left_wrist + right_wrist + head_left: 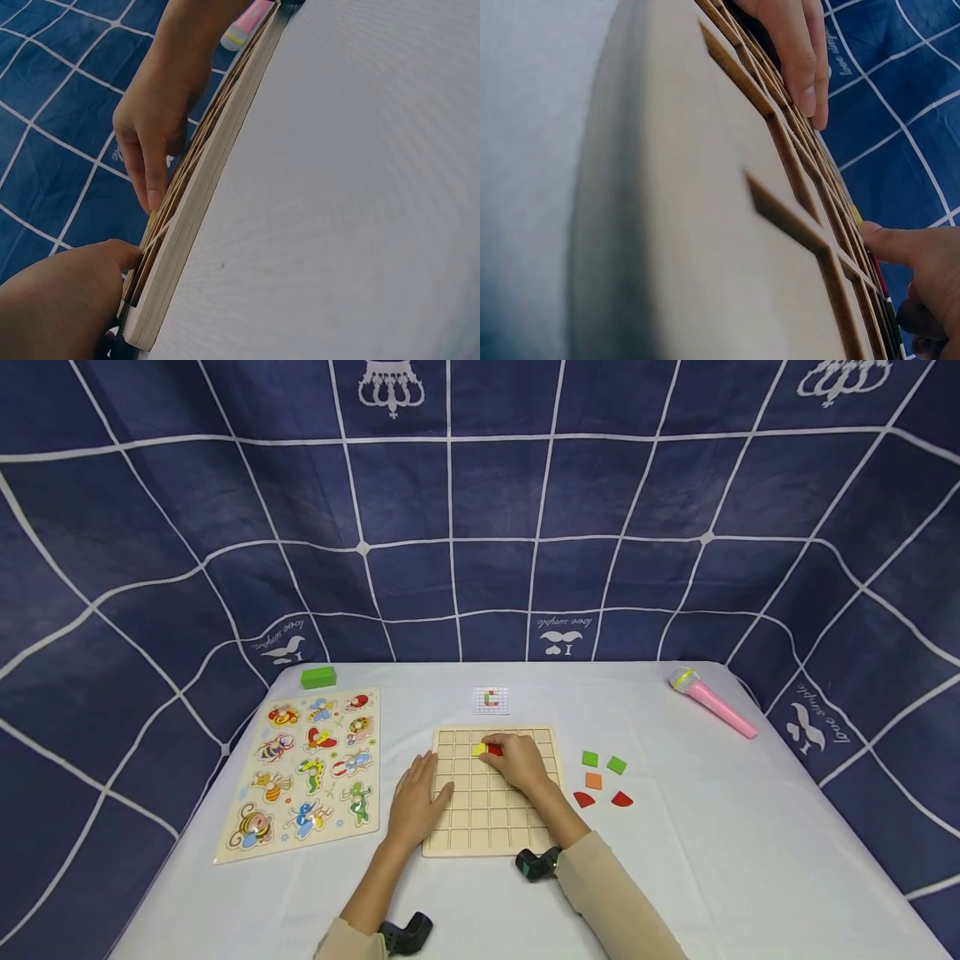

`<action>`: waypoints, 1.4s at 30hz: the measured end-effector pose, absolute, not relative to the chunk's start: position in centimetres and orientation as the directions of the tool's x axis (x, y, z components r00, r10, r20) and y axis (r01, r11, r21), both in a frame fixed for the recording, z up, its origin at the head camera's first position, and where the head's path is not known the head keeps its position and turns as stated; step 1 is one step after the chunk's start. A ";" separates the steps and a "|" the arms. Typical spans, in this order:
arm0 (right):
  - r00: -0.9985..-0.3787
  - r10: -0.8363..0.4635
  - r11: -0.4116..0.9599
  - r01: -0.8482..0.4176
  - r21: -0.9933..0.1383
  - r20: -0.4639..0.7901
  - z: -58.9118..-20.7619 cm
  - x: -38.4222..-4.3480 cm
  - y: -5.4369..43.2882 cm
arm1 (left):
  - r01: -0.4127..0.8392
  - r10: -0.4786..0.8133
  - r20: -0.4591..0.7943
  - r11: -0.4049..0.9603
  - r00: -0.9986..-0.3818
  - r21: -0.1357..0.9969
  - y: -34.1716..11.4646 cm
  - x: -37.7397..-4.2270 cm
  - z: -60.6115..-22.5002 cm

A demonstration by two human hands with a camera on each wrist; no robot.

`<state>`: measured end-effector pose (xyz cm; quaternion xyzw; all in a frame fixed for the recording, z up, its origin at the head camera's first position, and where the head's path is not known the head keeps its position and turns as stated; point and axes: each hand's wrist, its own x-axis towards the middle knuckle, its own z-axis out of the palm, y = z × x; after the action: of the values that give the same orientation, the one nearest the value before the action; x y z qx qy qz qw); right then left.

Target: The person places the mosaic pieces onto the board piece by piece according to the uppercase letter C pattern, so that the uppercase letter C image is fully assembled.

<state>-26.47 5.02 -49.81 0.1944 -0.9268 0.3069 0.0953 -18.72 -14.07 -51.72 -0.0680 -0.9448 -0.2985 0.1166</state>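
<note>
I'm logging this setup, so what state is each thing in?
Grid board, most visible cells empty
Yellow piece, on grid board
Red piece, partly covered
Right hand, at yellow piece, grip unclear
Left hand, on grid board's left edge
Green squares, loose
Orange square, loose
Red quarter-circles, loose
Pattern card, face up
Insect puzzle, flat
Microphone, lying down
Green block, lying

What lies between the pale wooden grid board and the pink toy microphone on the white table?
The head view shows two green square pieces, one orange square piece and two red quarter-circle pieces, on white cloth.
</note>
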 end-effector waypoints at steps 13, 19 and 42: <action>-0.914 -0.280 0.714 -0.404 -0.572 0.295 -48.6 -26.0 6.1 | 0.197 0.055 0.264 0.813 -0.963 0.547 -14.1 -18.7 -51.8; -0.911 -0.250 0.696 -0.404 -0.594 0.327 -47.0 -25.3 8.7 | 0.196 0.055 0.262 0.814 -0.963 0.547 -14.1 -18.8 -51.7; -0.975 -0.112 0.758 -0.210 -0.618 0.194 -49.1 -25.0 22.7 | 0.206 0.059 0.270 0.804 -0.961 0.558 -14.2 -18.8 -51.9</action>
<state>-24.95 22.74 -49.09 0.0863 -0.9347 0.3372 0.0727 -18.83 -14.22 -51.94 -0.0702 -0.9420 -0.3054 0.1205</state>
